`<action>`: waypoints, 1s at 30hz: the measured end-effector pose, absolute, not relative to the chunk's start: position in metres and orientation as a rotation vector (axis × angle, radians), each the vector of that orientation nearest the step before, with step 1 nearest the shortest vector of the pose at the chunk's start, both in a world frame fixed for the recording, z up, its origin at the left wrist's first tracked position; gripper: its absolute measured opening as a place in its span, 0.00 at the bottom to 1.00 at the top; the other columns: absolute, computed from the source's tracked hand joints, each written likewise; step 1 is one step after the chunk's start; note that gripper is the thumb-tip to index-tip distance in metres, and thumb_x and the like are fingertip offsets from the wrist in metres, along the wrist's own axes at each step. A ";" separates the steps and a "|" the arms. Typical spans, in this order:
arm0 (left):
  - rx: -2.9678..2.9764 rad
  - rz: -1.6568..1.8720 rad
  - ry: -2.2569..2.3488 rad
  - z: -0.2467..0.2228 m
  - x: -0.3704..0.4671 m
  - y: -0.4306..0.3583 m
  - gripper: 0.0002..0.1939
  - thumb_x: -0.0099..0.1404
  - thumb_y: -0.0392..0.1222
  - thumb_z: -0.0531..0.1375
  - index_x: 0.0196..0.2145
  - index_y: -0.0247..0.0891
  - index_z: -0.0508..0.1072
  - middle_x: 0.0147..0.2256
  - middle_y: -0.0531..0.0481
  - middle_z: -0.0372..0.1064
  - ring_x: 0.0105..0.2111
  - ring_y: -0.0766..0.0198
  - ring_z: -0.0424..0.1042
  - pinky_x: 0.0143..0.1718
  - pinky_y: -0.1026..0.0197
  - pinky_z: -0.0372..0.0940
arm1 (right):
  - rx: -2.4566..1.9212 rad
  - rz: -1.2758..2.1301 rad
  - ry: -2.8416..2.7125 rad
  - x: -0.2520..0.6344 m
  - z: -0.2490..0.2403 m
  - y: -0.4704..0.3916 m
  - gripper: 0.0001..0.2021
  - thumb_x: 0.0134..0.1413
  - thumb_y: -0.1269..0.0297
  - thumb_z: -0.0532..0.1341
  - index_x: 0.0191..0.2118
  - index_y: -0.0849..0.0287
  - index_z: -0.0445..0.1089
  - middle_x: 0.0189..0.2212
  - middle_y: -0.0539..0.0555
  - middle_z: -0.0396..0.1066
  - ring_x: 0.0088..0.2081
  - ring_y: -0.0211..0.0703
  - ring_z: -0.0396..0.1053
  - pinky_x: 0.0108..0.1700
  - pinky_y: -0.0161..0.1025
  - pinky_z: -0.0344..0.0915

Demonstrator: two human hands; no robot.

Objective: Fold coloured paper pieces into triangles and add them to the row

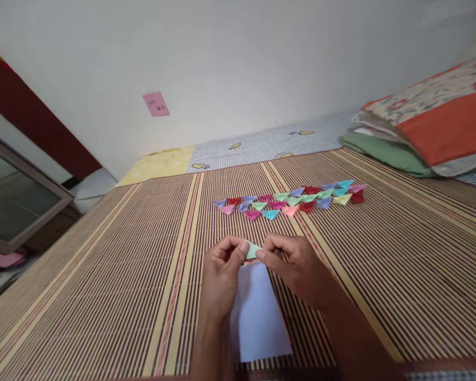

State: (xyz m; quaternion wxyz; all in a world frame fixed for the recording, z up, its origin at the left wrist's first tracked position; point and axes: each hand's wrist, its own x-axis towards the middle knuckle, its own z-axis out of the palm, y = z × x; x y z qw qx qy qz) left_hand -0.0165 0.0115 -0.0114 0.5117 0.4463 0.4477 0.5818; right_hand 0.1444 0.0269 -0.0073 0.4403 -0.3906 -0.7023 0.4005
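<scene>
A small light green piece of folded paper is held up between both hands. My left hand pinches its left side between thumb and fingers. On the other side, my right hand pinches the right end the same way. Below the hands, a pale bluish-white sheet lies on the striped mat, with a thin reddish edge showing along its right side. Beyond the hands, several small folded paper triangles in pink, red, blue, green and other colours lie in slanting rows.
The striped bamboo mat covers the surface. Folded bedding is piled at the back right. Patterned cloth runs along the white wall, which bears a pink note. A framed glass panel stands at the left.
</scene>
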 end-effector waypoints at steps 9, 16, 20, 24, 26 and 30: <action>0.958 1.384 1.003 -0.010 -0.019 0.010 0.08 0.61 0.43 0.69 0.30 0.36 0.77 0.27 0.53 0.71 0.29 0.68 0.68 0.34 0.65 0.64 | -0.949 0.968 -1.696 0.146 -0.007 0.029 0.13 0.63 0.62 0.60 0.27 0.58 0.67 0.21 0.45 0.61 0.24 0.35 0.58 0.27 0.34 0.54; 0.970 1.413 1.044 -0.009 -0.016 0.010 0.08 0.58 0.43 0.70 0.29 0.36 0.78 0.26 0.53 0.71 0.28 0.67 0.66 0.32 0.65 0.61 | -0.965 1.037 -1.661 0.142 -0.006 0.028 0.10 0.59 0.61 0.63 0.29 0.58 0.68 0.22 0.45 0.62 0.25 0.36 0.59 0.27 0.34 0.56; 0.888 1.419 0.965 -0.012 -0.014 0.012 0.09 0.55 0.42 0.72 0.27 0.36 0.78 0.26 0.53 0.70 0.28 0.67 0.65 0.34 0.65 0.61 | -0.951 1.047 -1.618 0.139 -0.008 0.027 0.11 0.59 0.62 0.64 0.28 0.58 0.67 0.21 0.44 0.59 0.24 0.35 0.57 0.27 0.34 0.54; 0.846 1.396 0.917 -0.013 -0.013 0.013 0.09 0.54 0.42 0.72 0.27 0.35 0.77 0.25 0.53 0.69 0.28 0.68 0.65 0.34 0.65 0.60 | -0.895 1.037 -1.623 0.139 -0.006 0.025 0.12 0.60 0.63 0.63 0.26 0.58 0.68 0.20 0.44 0.60 0.24 0.35 0.58 0.27 0.34 0.54; 0.835 1.389 0.898 -0.013 -0.014 0.013 0.09 0.54 0.41 0.72 0.26 0.35 0.77 0.25 0.54 0.69 0.28 0.68 0.64 0.33 0.66 0.59 | -0.888 1.067 -1.622 0.141 -0.006 0.025 0.14 0.61 0.62 0.63 0.25 0.58 0.67 0.20 0.44 0.60 0.24 0.35 0.58 0.27 0.34 0.53; 0.830 1.371 0.884 -0.013 -0.015 0.013 0.10 0.53 0.41 0.72 0.26 0.35 0.77 0.25 0.53 0.70 0.27 0.67 0.65 0.33 0.65 0.60 | -0.913 1.123 -1.667 0.145 -0.011 0.028 0.17 0.66 0.59 0.58 0.25 0.59 0.68 0.20 0.46 0.62 0.24 0.36 0.59 0.27 0.35 0.55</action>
